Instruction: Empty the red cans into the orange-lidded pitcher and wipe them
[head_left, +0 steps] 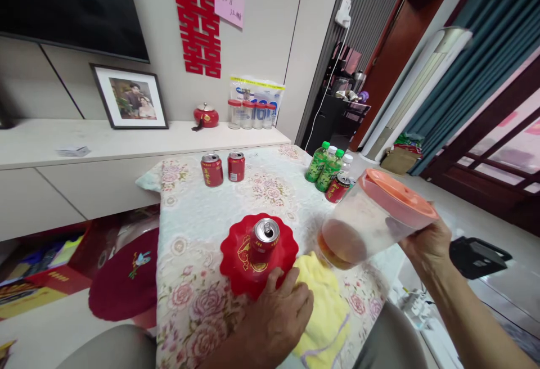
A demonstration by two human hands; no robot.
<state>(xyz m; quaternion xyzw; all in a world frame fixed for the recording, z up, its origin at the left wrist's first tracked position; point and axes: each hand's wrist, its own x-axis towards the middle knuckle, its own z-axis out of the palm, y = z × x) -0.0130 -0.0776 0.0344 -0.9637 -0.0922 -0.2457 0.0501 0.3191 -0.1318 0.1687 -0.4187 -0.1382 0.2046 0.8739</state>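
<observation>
My right hand grips a clear plastic pitcher from its far right side, holding it tilted above the table. The pitcher has an orange lid and some brown liquid in its bottom. An opened red drink can stands upright on a red scalloped plate. My left hand lies at the plate's near right rim, fingers apart, the index fingertip seemingly touching the rim. Beside and partly under that hand is a yellow cloth.
Two red cans stand at the table's back left. Green-capped bottles, clear bottles and another can stand at its back right. Behind is a white cabinet with a picture frame, red pot and jars. A maroon stool is left.
</observation>
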